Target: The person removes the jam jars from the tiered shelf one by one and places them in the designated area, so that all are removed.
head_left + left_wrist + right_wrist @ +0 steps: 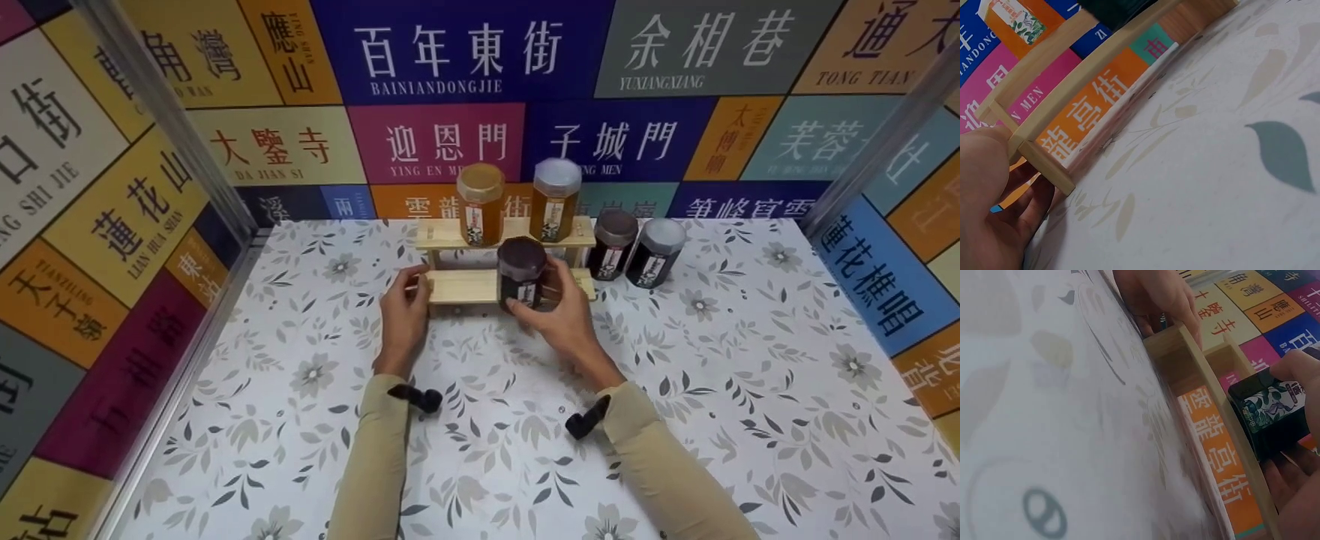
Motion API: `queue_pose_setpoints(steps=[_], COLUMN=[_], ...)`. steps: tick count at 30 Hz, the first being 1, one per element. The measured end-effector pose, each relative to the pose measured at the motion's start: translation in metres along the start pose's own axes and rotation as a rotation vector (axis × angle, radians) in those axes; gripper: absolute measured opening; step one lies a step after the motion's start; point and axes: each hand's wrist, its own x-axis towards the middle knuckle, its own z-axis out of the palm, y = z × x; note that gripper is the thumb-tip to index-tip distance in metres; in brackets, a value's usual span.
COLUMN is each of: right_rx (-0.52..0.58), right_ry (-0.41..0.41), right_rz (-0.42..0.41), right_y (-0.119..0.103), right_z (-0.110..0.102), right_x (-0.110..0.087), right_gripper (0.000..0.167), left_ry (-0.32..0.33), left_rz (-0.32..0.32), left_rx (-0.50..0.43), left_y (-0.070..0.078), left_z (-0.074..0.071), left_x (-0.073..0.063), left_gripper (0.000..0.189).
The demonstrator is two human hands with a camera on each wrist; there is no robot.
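A two-step wooden display rack (459,287) stands on the patterned tabletop. My left hand (403,315) holds the rack's left end, its fingers around the end leg (1044,166) in the left wrist view. With thumb and fingers on opposite sides, my right hand (566,315) grips a dark jar with a dark lid (523,262). This jar is upright at the right half of the lower step, its base right at the board in the right wrist view. On the upper step stand an amber jar with a gold lid (481,206) and an amber jar with a white lid (556,201).
Right of the rack, a dark-lidded jar (613,246) and a white-lidded dark jar (657,253) stand side by side on the floral tabletop (480,450). Printed panels (435,142) rise behind and at both sides, with metal posts (180,127) at the corners.
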Motion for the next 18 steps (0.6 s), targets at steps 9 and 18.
queue_pose_setpoints(steps=[9,18], right_rx=[-0.031,-0.092], right_ry=[0.093,0.190], right_rz=[0.017,0.037], right_y=[0.008,0.017], right_z=[-0.050,-0.105], right_x=[-0.008,-0.018], right_gripper=[0.082,0.081], left_ry=[0.006,0.009], left_rz=[-0.002,-0.025], left_rx=[-0.005,-0.004], left_y=[0.001,0.002], left_z=[0.002,0.002], left_x=[-0.001,-0.002], left_gripper=[0.026,0.026])
